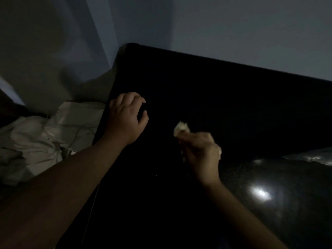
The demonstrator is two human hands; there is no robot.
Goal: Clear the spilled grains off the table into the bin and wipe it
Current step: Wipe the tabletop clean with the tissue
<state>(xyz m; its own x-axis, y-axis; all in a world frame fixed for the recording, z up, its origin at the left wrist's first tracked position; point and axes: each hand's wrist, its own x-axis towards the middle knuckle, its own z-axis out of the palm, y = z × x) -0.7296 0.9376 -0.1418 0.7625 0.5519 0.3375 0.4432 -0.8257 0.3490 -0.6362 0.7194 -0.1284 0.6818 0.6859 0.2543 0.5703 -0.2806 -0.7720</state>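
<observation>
At far left a rumpled heap of white fabric (36, 139) lies below and just beside the left edge of the glossy black table (197, 87), and the left hand (125, 115) hovers just inside that edge, its fingers (133, 97) curled in a cup, though the dark hides whether they hold anything. Further right, near the table's middle, the right hand (201, 151) has its fingers closed round a small crumpled pale wad of tissue or cloth (181, 128). Broad bare black surface stretches to the far edge; grains cannot be made out, and a crinkled clear plastic sheet (312, 157) lies at the right edge.
</observation>
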